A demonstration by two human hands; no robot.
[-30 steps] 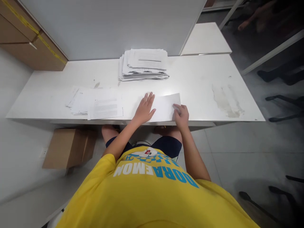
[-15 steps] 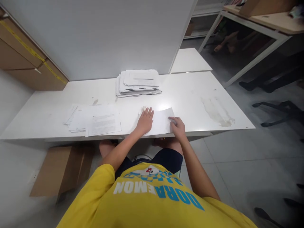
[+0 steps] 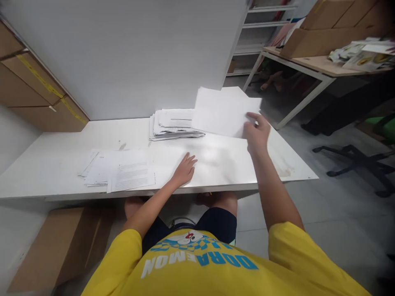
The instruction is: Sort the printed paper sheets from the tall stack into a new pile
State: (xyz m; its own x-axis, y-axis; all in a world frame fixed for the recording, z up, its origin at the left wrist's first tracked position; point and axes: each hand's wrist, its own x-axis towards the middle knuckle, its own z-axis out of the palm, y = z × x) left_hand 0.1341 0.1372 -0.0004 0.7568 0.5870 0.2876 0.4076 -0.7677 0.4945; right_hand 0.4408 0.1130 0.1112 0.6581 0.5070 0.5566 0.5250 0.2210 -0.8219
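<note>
My right hand (image 3: 258, 130) grips the right edge of a white sheet of paper (image 3: 220, 111) between thumb and fingers. The paper is raised above the table and covers the right part of a paper stack (image 3: 174, 131) at the back. Whether it is one sheet or a few, I cannot tell. My left hand (image 3: 184, 169) rests on the white table (image 3: 212, 166) near the front edge, fingers spread, holding nothing. Left of it lies a loose spread of printed sheets (image 3: 131, 174).
Cardboard boxes (image 3: 43, 78) with yellow tape stand at the back left, another cardboard box (image 3: 46, 246) under the table. A pale panel (image 3: 132, 57) rises behind the table. At right are another table (image 3: 324, 65), a chair base (image 3: 354, 158) and a person's leg (image 3: 336, 107).
My right hand has lifted the paper off the table, up and to the right, toward the back. My left hand has let go of it and stays on the tabletop. The view has shifted.
</note>
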